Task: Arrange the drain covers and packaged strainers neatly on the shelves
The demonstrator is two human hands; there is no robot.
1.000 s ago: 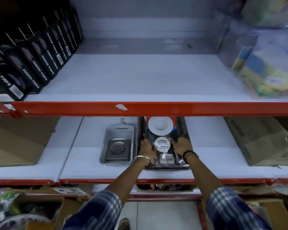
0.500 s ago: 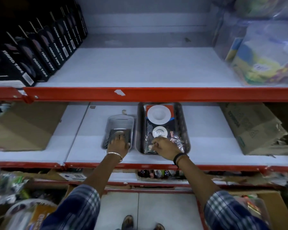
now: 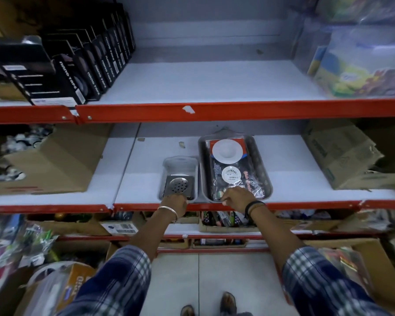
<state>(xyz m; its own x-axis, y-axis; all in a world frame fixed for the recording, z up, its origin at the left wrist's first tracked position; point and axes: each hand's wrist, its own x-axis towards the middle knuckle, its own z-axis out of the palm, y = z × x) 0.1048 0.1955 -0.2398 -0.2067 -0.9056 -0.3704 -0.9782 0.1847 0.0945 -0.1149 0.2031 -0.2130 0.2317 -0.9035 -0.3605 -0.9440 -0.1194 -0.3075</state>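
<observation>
A square steel drain cover lies in a small clear tray on the middle shelf. My left hand grips the near end of that cover and tray at the shelf's front edge. To the right, a larger dark tray holds packaged strainers with white round discs showing through the plastic. My right hand rests on the near end of the packages, fingers curled on the wrapping.
The red shelf rail runs just under both hands. Cardboard boxes stand left and right on the same shelf. Black tape boxes and bagged goods sit on the upper shelf. Boxes of stock crowd the floor.
My left hand left the strainer tray and moved onto the drain cover tray. Both trays now sit nearer the shelf's front edge. The view has pulled back and tilted down.
</observation>
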